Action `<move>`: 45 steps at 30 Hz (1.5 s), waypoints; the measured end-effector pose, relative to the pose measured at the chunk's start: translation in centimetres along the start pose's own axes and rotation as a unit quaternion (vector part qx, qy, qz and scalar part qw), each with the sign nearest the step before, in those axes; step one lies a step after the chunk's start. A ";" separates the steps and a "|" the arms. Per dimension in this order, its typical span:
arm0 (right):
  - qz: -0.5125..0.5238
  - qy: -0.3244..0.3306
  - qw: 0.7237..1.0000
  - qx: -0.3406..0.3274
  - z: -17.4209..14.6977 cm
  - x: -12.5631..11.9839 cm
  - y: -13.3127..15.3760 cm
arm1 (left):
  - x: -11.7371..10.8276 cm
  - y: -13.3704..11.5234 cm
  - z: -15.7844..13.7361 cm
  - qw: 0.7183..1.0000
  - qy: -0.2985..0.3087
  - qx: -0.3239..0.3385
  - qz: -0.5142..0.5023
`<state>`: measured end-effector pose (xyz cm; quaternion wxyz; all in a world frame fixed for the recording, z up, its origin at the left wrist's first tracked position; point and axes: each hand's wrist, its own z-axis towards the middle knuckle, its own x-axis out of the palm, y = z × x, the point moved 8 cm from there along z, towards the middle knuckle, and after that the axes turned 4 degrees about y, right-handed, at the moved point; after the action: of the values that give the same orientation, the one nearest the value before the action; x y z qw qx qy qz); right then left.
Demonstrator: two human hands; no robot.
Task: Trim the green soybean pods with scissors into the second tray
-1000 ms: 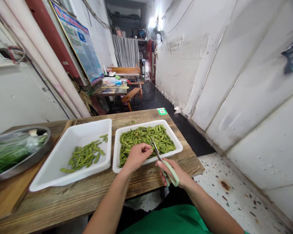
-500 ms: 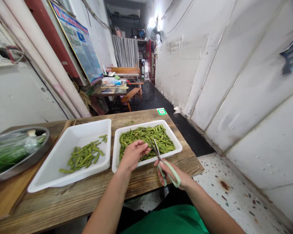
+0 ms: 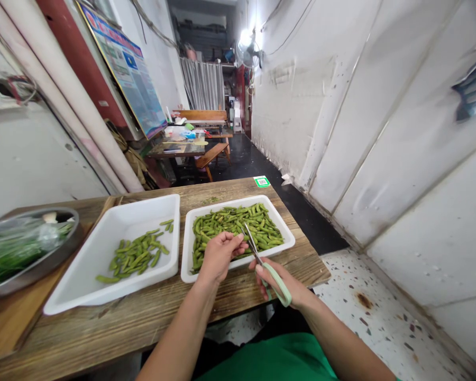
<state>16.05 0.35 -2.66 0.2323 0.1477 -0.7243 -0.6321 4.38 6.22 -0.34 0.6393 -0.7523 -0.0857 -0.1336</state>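
I see the left hand (image 3: 219, 255) over the near side of the full tray (image 3: 289, 239), with its back turned up and its fingers curled in. Its thumb and first finger come together, and a bit of green shows by their tips, but I can't tell if they pinch a pod or if one just lies behind. The left arm reaches up to the full tray from below, and that wrist bends a little. I see the right hand (image 3: 281, 278) just in front of the full tray, wrapped around the pale green handles of the scissors (image 3: 257, 257). The right arm slants in from the lower right of the full tray. The blades reach over the tray's near edge, tips up and a little apart, close to the left fingertips. Lots of green pods (image 3: 257, 222) fill the full tray. Left of the full tray, on the same table (image 3: 115, 328), sits another white tray (image 3: 148, 209) with a smaller heap of pods.
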 end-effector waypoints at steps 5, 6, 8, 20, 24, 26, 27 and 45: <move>0.005 -0.009 1.000 -0.003 0.0 0.0 0.2 | 0.2 0.2 0.0 1.000 0.007 -0.003 0.019; 0.006 -0.010 1.000 -0.004 0.0 0.0 0.2 | 0.2 0.3 0.0 1.000 0.008 -0.002 0.021; 0.000 -0.010 1.000 -0.007 0.0 -0.1 0.2 | 0.2 0.3 0.0 1.000 0.010 -0.001 0.025; -0.022 -0.047 0.998 0.043 0.2 -0.6 -0.7 | -4.4 -4.1 -0.6 0.956 -0.134 0.133 0.224; 0.028 -0.021 0.999 0.025 0.2 -0.7 -1.5 | -11.5 -11.0 -4.9 0.732 -0.411 0.214 0.499; 0.039 -0.006 0.999 0.012 0.3 -0.7 -1.7 | -13.7 -12.4 -5.6 0.649 -0.455 0.164 0.588; 0.049 -0.002 0.999 0.009 0.3 -0.7 -1.8 | -14.1 -12.7 -5.6 0.629 -0.455 0.150 0.612; 0.031 -0.004 0.999 0.039 0.3 -0.7 -1.2 | -3.9 -3.3 1.4 0.589 -0.120 0.091 0.794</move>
<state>16.39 0.77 -3.93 0.2425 0.1315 -0.7538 -0.5964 -0.17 8.27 1.35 0.5407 -0.4690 0.4582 0.5269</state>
